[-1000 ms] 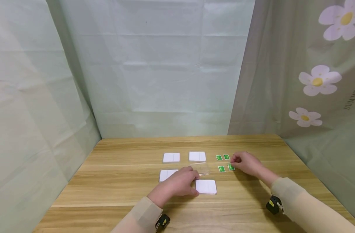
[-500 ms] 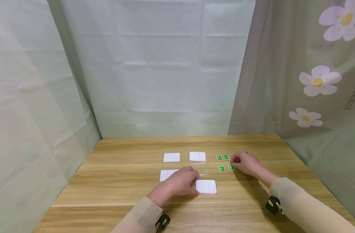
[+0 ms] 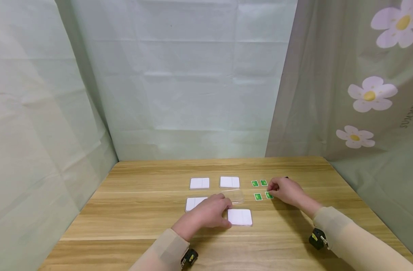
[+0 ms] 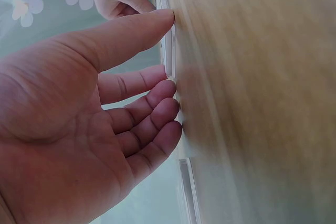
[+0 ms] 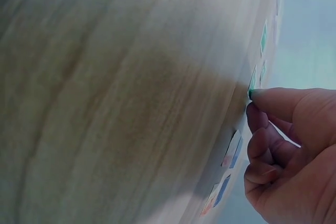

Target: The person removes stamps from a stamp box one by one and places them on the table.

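Observation:
My left hand (image 3: 210,212) rests on the wooden table (image 3: 142,218) between two flat white cases, one (image 3: 239,217) at its right and one (image 3: 192,203) partly hidden behind it. A clear lid (image 3: 235,195) lies just past its fingertips. In the left wrist view the left hand (image 4: 167,51) has loosely bent fingers (image 4: 163,124) touching the tabletop. My right hand (image 3: 273,189) sits by several small green cards. Its curled thumb and forefinger pinch the edge of the near right green card (image 3: 268,195). The right wrist view shows the right hand (image 5: 251,100) at that green card (image 5: 252,81).
Two more white cases (image 3: 199,183) (image 3: 229,181) lie in a row farther back. Other green cards (image 3: 255,183) (image 3: 257,196) sit left of my right hand. Blue and red cards (image 5: 233,150) show beneath its palm. Pale curtains close in the back and sides.

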A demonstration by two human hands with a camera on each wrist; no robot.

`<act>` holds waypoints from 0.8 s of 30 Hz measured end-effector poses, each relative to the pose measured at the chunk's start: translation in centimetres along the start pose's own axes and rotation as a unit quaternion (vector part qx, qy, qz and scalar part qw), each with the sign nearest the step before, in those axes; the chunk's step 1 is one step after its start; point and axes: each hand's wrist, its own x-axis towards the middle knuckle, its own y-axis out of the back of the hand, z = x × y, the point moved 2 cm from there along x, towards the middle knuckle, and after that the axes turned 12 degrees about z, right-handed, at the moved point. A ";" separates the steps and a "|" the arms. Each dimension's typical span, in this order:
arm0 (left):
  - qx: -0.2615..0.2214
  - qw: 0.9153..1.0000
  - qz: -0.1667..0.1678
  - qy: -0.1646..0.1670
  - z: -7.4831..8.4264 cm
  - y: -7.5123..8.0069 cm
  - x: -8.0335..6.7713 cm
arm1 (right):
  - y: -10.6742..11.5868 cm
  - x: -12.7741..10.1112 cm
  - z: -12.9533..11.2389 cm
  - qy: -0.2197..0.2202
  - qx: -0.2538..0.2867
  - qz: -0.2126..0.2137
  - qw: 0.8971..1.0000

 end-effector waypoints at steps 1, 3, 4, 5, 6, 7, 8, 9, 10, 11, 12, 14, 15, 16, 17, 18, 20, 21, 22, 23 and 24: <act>0.001 1.000 0.000 -0.001 0.0 0.0 0.0 | 0.0 0.0 0.0 0.002 0.000 0.001 1.000; 0.000 1.000 0.001 -0.004 0.1 0.1 0.0 | 0.0 0.0 0.1 -0.002 0.000 0.000 1.000; 0.000 1.000 0.001 -0.005 0.1 0.1 0.0 | 0.0 0.1 0.1 -0.003 0.000 0.001 1.000; 0.000 1.000 0.001 -0.007 0.2 0.2 0.0 | 0.0 0.1 0.1 -0.004 -0.001 0.001 1.000; -0.001 1.000 0.002 -0.008 0.2 0.2 -0.1 | -0.1 0.1 0.1 -0.004 -0.001 0.001 1.000; -0.001 1.000 0.002 -0.009 0.3 0.3 -0.1 | -0.1 0.1 0.2 -0.003 -0.002 0.000 1.000; -0.002 1.000 0.001 -0.009 0.3 0.3 -0.1 | -0.1 0.2 0.2 -0.006 -0.001 -0.001 1.000; -0.002 1.000 0.001 -0.010 0.3 0.3 -0.1 | -0.2 0.2 0.2 -0.005 0.000 -0.001 1.000; -0.002 1.000 0.001 -0.010 0.3 0.3 -0.1 | -0.2 0.2 0.2 -0.006 0.003 0.000 1.000; -0.001 1.000 0.000 -0.010 0.3 0.3 -0.1 | -0.1 0.2 0.2 -0.003 0.005 0.000 1.000; -0.002 1.000 -0.001 -0.009 0.3 0.3 -0.1 | -0.1 0.3 0.2 -0.001 0.008 0.001 1.000; -0.002 1.000 -0.002 -0.008 0.3 0.3 -0.1 | 0.0 0.3 0.1 0.000 0.014 0.005 1.000; -0.002 1.000 -0.002 -0.008 0.3 0.3 -0.1 | 0.1 0.3 -0.1 0.000 0.017 0.007 1.000; -0.002 1.000 -0.003 -0.008 0.3 0.3 -0.1 | 0.2 0.4 -0.2 0.000 0.020 0.007 1.000; -0.001 1.000 -0.003 -0.007 0.3 0.3 -0.1 | 0.3 0.4 -0.4 0.001 0.022 0.007 1.000; -0.002 1.000 -0.003 -0.007 0.3 0.3 -0.1 | 0.4 0.4 -0.5 0.001 0.023 0.007 1.000; -0.002 1.000 -0.002 -0.008 0.3 0.3 -0.1 | 0.5 0.5 -1.0 -0.002 0.025 0.006 1.000; -0.001 1.000 -0.002 -0.007 0.2 0.3 -0.1 | 0.5 0.6 -1.2 0.000 0.028 0.004 1.000; -0.001 1.000 -0.002 -0.006 0.2 0.3 -0.1 | 0.5 0.7 -1.4 0.002 0.029 0.003 1.000; -0.001 1.000 -0.002 -0.005 0.2 0.3 -0.1 | 0.5 0.7 -1.6 0.008 0.033 0.002 0.999; -0.001 1.000 -0.002 -0.005 0.2 0.2 -0.1 | 0.4 0.8 -1.9 0.012 0.038 0.001 0.999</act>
